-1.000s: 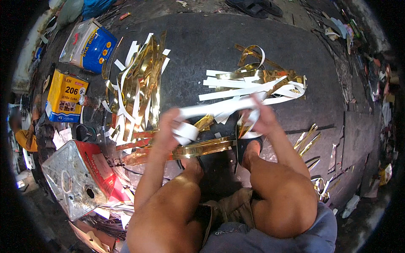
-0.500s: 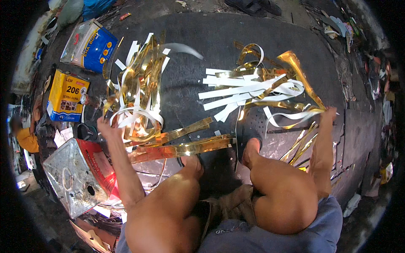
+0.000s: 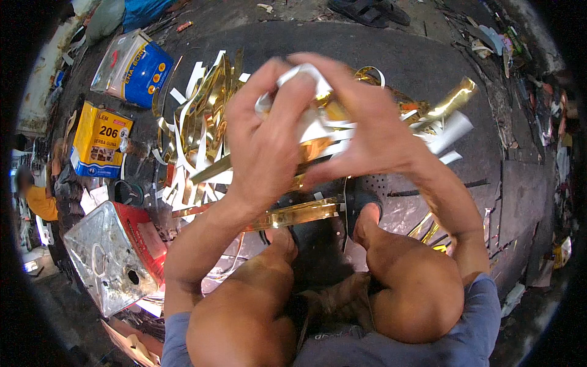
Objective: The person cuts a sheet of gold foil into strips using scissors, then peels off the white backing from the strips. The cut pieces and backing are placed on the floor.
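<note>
Both hands are raised close together over the dark mat. My left hand [image 3: 263, 140] is closed, its fingers curled round glossy strips, gold on one face and white on the other. Facing it, my right hand [image 3: 382, 122] curves round the same bunch of strips [image 3: 333, 113], blurred by motion. A white strip [image 3: 306, 72] bends over between the fingertips. Past the right hand a gold strip end [image 3: 455, 96] and a smeared white end [image 3: 452, 131] stick out. Beside my left hand lies a tangled pile of strips [image 3: 195, 116], and more strips are partly hidden behind my hands.
At left stand a blue-and-white can [image 3: 143, 70], a yellow-and-blue can [image 3: 98, 140] and a dented metal tin [image 3: 101, 260] with a red side. Flat gold strips [image 3: 306, 214] lie before my feet. Dark sandals [image 3: 370, 11] lie at the far edge. A person [image 3: 40, 199] is at far left.
My hands were wide apart, one at each side. They have come up and inward and now meet over the middle, with strips gathered between them.
</note>
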`<state>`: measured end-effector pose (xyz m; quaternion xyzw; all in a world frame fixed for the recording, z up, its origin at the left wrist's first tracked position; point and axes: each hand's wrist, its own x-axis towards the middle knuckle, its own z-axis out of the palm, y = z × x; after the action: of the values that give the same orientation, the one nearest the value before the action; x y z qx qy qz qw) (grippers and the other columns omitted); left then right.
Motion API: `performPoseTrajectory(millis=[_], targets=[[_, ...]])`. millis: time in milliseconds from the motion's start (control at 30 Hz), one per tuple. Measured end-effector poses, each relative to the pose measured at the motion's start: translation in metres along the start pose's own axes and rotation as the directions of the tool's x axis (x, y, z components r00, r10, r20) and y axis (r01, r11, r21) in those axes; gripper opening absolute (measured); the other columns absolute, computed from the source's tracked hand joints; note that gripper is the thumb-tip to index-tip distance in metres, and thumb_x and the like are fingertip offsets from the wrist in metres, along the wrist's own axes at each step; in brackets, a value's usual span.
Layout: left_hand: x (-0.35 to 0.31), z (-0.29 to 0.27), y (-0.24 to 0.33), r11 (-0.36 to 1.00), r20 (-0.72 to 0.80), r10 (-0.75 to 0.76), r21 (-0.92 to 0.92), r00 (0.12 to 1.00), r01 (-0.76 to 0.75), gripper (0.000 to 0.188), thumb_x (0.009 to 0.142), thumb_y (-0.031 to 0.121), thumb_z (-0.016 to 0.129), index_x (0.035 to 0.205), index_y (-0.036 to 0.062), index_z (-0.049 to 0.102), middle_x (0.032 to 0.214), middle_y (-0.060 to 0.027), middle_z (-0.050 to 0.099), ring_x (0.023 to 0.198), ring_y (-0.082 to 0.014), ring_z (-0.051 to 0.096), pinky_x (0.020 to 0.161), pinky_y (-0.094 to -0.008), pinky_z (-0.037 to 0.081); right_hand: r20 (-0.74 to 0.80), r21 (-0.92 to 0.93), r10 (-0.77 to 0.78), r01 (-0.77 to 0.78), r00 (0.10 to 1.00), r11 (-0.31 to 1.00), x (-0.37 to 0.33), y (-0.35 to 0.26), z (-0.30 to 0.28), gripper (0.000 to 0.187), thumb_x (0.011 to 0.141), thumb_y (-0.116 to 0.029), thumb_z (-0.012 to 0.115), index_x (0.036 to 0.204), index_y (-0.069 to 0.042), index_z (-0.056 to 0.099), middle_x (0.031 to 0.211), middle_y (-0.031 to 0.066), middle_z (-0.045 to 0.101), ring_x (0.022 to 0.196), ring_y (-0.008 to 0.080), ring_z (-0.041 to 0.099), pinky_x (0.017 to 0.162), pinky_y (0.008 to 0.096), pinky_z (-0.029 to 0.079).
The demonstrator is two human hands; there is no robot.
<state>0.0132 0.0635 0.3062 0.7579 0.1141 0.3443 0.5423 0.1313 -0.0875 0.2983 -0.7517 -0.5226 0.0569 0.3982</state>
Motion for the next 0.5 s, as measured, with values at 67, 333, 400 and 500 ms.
performPoseTrajectory(millis=[67,333,400,500], targets=[[0.016,-0.007,0.015,0.946,-0.03,0.225,0.246,0.974,-0.211,0.03,0.086,0.016,0.07,0.108,0.0013,0.056,0.099,-0.005,0.058,0.091,-0.0159,0.055,0.08,-0.029,0.042,-0.065,0.034,-0.076,0.079,0.995,0.996,0.025,-0.016,0.017,0.071,0.059,-0.02,0.091,0.121,-0.004,0.058,0.098,0.0092,0.068,0.088,0.0139,0.065,0.08,0.0306,0.052],[-0.031,-0.035,-0.051,0.912,-0.232,0.407,0.046,0.884,-0.408,0.031,0.088,0.027,0.067,0.1,0.0021,0.054,0.089,-0.0087,0.06,0.077,-0.0164,0.057,0.066,-0.0334,0.044,-0.694,0.538,0.299,0.195,0.655,0.82,0.076,-0.013,-0.03,0.02,0.09,-0.017,0.071,0.103,-0.001,0.071,0.093,0.0057,0.069,0.083,0.0144,0.064,0.076,0.0305,0.052],[-0.081,-0.031,-0.09,0.888,0.097,0.362,0.267,0.927,-0.374,0.014,0.083,0.011,0.069,0.082,0.0026,0.058,0.069,-0.0046,0.055,0.058,-0.0177,0.053,0.052,-0.0322,0.041,-0.657,0.658,0.505,0.099,0.56,0.746,0.06,0.017,-0.045,0.029,0.091,-0.012,0.068,0.118,-0.001,0.066,0.107,0.0069,0.067,0.094,0.0152,0.064,0.082,0.0313,0.053],[-0.135,-0.007,-0.146,0.847,0.29,-0.096,0.527,0.952,-0.075,0.02,0.08,0.017,0.077,0.089,0.0057,0.063,0.083,-0.0074,0.06,0.072,-0.0283,0.062,0.062,-0.0392,0.05,-0.619,0.764,0.707,0.052,0.341,0.644,0.013,0.102,-0.052,0.032,0.089,-0.012,0.071,0.118,-0.001,0.063,0.111,0.007,0.064,0.097,0.0173,0.063,0.084,0.0347,0.054]])
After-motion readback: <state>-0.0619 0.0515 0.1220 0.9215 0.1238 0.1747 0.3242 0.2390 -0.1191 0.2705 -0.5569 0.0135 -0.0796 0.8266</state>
